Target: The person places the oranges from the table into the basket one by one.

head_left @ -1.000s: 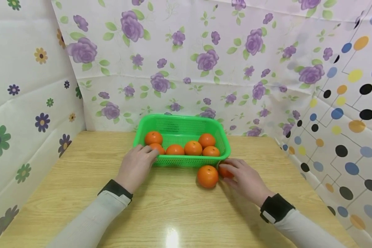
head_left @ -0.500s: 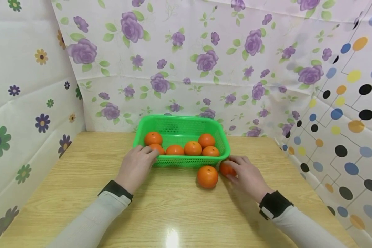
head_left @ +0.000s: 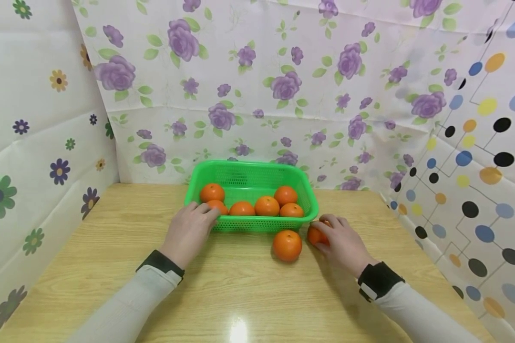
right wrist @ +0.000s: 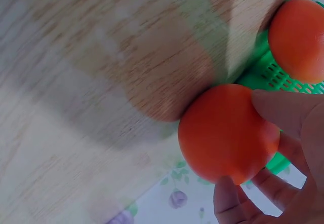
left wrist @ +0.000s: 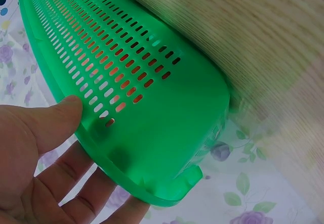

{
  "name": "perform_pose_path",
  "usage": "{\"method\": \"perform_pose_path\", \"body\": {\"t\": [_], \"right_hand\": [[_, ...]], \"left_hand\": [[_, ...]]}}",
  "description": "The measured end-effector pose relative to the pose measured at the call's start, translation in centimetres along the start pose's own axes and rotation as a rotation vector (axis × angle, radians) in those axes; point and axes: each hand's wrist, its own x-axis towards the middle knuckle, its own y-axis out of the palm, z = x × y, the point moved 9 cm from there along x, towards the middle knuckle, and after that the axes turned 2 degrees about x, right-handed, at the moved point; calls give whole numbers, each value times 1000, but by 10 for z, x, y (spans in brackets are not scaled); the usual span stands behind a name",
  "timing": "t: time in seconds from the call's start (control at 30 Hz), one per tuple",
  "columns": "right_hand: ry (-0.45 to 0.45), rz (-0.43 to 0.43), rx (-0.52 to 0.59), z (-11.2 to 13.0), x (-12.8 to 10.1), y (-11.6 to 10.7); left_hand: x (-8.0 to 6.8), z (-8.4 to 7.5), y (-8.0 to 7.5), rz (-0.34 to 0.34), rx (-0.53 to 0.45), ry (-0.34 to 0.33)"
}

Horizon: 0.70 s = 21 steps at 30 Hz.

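Note:
A green plastic basket (head_left: 249, 224) with perforated walls stands at the back of the wooden table, holding several oranges (head_left: 267, 206). My left hand (head_left: 190, 233) grips its front left rim; the left wrist view has the thumb (left wrist: 66, 120) against the outer wall and the fingers over the rim. Just outside the front right corner, my right hand (head_left: 344, 243) holds a loose orange (right wrist: 228, 133) at the table surface, thumb and fingers around it. Another loose orange (head_left: 287, 246) sits on the table just left of it, in front of the basket.
Wooden table (head_left: 240, 290) extends toward me. A cloth with purple flowers (head_left: 257, 85) hangs right behind the basket. Patterned cloths also line the left and right sides.
My right hand has shifted slightly to the right with its orange, widening the gap to the other loose orange. The left hand stays on the basket rim.

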Motion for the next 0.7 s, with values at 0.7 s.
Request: {"method": "perform_pose_path", "body": {"t": [0.7], "right_hand": [[72, 74, 39, -8, -3, 12]], "left_hand": [[-1, 1, 0, -17, -3, -1]]}}
